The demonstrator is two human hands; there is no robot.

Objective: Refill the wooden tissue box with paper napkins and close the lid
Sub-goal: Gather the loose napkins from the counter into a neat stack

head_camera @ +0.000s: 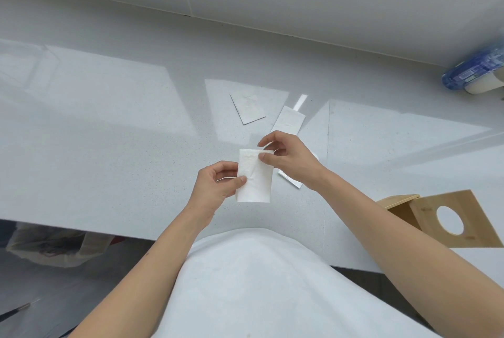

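Above the white counter [109, 133] I hold a folded white paper napkin [256, 179] with both hands. My left hand [218, 187] pinches its lower left edge. My right hand [289, 160] pinches its top right corner between thumb and forefinger. Two more folded napkins lie flat on the counter beyond my hands, one [248, 108] to the left and one [289, 120] to the right. Another napkin [290, 180] lies partly hidden under my right wrist. The wooden tissue box [401, 209] stands at the right near the counter's front edge, its lid [461, 217] with a round hole swung open.
A blue plastic-wrapped roll pack [477, 70] lies at the far right against the wall. A narrow white strip [300, 101] lies by the right napkin. Below the counter edge at the left is a bin with a plastic bag [54, 245].
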